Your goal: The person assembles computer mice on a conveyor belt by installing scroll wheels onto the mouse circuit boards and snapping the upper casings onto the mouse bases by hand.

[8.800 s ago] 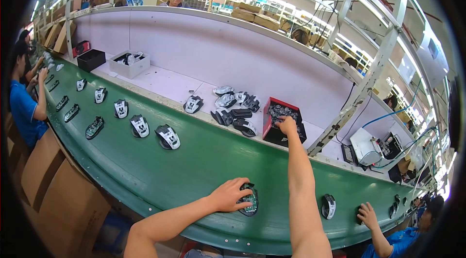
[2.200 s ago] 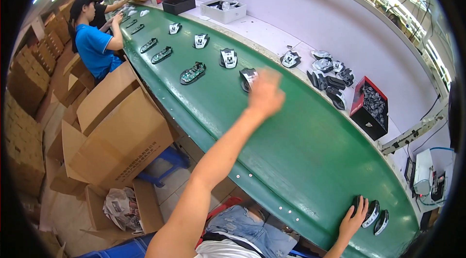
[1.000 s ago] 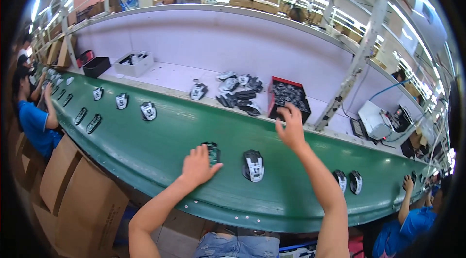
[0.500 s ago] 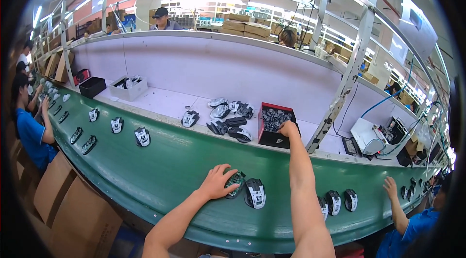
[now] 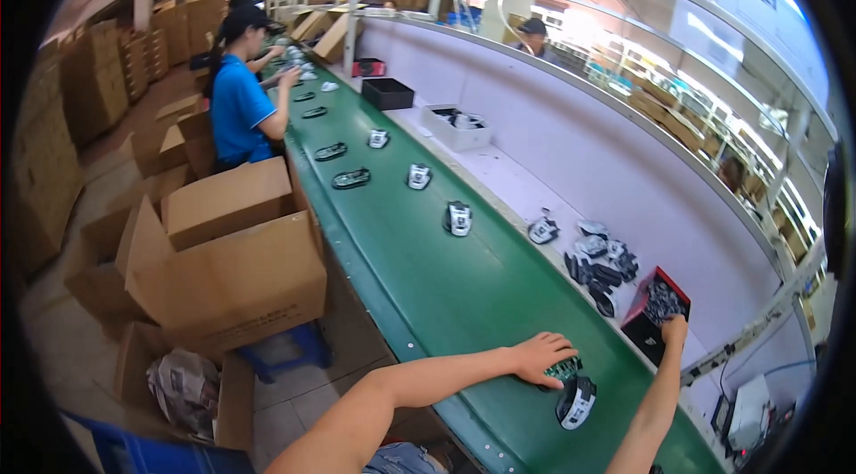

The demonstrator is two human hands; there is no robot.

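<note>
My left hand (image 5: pixel 542 359) reaches over the green belt, thumb and fingers closed around a mouse base with a green circuit board (image 5: pixel 565 370). Right beside it lies a black-and-white mouse shell (image 5: pixel 577 403). At the back edge of the belt, my right hand (image 5: pixel 675 329) dips into a red-and-black box (image 5: pixel 644 318) of small dark parts (image 5: pixel 663 300). Its fingers are curled and partly hidden, so what they pinch does not show. A heap of black and grey mouse shells (image 5: pixel 599 262) lies on the ledge near that box.
More mouse shells (image 5: pixel 458 218) and circuit-board bases (image 5: pixel 351 178) sit along the green belt (image 5: pixel 406 269). A white tray (image 5: pixel 456 128) and a black box (image 5: pixel 388 93) stand on the ledge. A co-worker in blue (image 5: pixel 241 108) works farther up, beyond open cartons (image 5: pixel 241 278).
The view has swung to the left, bringing the cartons and the co-worker further in. My left hand stays at the circuit-board base and my right hand at the parts box.
</note>
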